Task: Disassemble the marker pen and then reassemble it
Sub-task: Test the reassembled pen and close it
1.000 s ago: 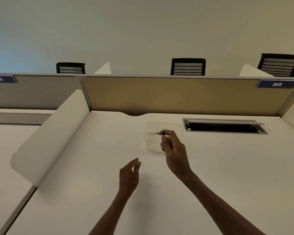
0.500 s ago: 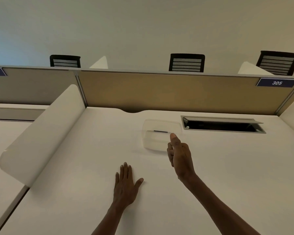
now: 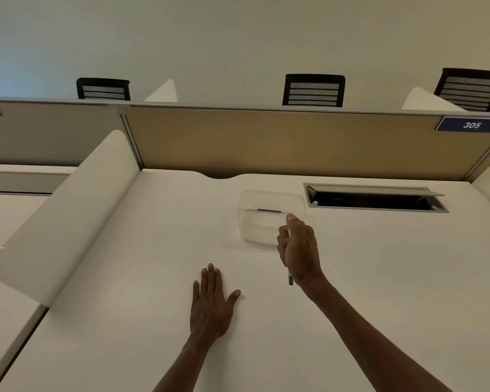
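From the head view, the slim white marker pen with a dark end (image 3: 290,274) is gripped in the curled right hand (image 3: 300,250), most of its barrel being hidden by the fingers. The left hand (image 3: 211,302) is laid flat, fingers straight, on the white desk (image 3: 125,306). A small dark part (image 3: 269,211), hard to identify, is seen inside the clear plastic tray (image 3: 266,236). "305" is read on the blue partition label (image 3: 471,125).
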A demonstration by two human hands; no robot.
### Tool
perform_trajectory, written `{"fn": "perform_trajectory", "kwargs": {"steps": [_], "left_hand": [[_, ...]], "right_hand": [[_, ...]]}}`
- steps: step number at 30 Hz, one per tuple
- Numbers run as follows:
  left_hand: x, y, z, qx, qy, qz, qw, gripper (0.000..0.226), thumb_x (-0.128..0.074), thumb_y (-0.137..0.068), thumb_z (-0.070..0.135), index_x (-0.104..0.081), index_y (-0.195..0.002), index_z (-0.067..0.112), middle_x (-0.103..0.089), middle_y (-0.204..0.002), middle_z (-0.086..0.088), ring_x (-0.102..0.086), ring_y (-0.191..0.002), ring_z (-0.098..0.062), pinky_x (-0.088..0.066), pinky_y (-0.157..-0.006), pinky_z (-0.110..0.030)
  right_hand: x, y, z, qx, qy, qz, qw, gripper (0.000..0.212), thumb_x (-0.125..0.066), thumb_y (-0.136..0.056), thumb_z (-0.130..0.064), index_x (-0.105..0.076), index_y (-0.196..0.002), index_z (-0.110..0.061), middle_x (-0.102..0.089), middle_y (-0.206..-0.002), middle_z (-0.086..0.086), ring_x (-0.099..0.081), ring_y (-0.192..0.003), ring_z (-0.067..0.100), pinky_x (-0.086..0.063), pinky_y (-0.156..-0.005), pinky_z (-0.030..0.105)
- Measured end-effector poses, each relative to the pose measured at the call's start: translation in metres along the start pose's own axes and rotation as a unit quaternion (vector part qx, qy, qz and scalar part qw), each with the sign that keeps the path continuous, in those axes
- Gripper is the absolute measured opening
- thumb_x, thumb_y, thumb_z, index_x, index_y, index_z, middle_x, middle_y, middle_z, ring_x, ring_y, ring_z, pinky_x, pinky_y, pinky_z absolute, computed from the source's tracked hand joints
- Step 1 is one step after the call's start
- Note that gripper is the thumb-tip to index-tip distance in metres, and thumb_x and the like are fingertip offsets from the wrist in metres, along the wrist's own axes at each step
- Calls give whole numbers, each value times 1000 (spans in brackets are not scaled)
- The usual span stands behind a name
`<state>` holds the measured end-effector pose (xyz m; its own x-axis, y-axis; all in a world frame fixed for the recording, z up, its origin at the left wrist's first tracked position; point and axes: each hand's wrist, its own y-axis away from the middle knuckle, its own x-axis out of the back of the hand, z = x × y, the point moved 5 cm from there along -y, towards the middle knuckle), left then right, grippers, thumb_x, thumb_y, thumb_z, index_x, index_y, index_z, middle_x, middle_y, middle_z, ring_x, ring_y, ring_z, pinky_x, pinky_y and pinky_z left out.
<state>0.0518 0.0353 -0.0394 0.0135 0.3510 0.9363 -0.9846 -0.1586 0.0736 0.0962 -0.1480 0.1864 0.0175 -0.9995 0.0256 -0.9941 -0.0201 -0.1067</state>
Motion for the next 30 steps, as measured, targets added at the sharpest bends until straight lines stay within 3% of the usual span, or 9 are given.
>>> {"fn": "perform_trajectory", "kwargs": {"steps": [7, 11, 23, 30], "left_hand": [[2, 2, 1, -6, -6, 6, 1000, 85, -5, -89, 69, 11, -151, 13, 18, -161, -2, 18, -148, -17, 8, -120, -36], [1, 2, 1, -7, -2, 6, 1000, 83, -11, -92, 67, 10, -152, 14, 17, -161, -2, 18, -148, -17, 6, -121, -37], [0, 1, 0, -4, 2, 1, 1000, 88, 5, -83, 73, 14, -150, 16, 20, -160, -1, 21, -147, -16, 8, -121, -37], [0, 1, 0, -4, -7, -1, 1000, 92, 9, -81, 74, 13, -151, 15, 20, -160, -2, 21, -147, -16, 8, -121, -37]], "right_hand": [[-6, -1, 13, 12, 38, 8, 999, 45, -30, -82, -49, -18, -48, -23, -17, -46, -3, -14, -44, 13, -14, -44, 24], [-5, -1, 16, -7, 21, 12, 1000, 45, -32, -89, -42, -18, -49, -24, -18, -45, -5, -14, -42, 10, -15, -40, 19], [-3, -2, 12, 2, 42, 8, 999, 58, -29, -92, -56, -18, -45, -24, -18, -41, -11, -14, -40, 9, -14, -40, 20], [-3, -5, 15, 3, 46, 9, 999, 54, -30, -92, -41, -21, -42, -24, -18, -41, -11, -14, -42, 10, -14, -45, 24]]}}
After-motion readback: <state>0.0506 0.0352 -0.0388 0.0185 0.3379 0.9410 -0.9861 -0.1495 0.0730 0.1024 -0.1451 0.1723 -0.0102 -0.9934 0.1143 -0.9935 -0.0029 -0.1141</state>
